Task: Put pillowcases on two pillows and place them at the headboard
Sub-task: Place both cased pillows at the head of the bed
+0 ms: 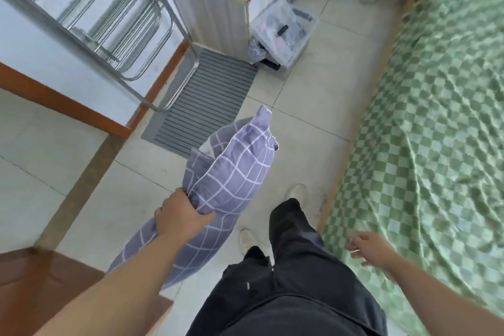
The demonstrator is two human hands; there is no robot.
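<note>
A pillow in a purple pillowcase with a white grid pattern hangs over the tiled floor, left of my legs. My left hand grips it at its long edge, fingers curled into the fabric. A bit of white pillow shows at the case's open end near the top. My right hand hangs free over the near edge of the bed, fingers spread and holding nothing. The bed with its green checkered sheet fills the right side. The headboard and a second pillow are out of view.
A grey striped mat lies on the floor ahead. A metal rack stands at the upper left. A clear plastic bin sits beside a white cabinet. The bed's wooden frame borders the tiled aisle.
</note>
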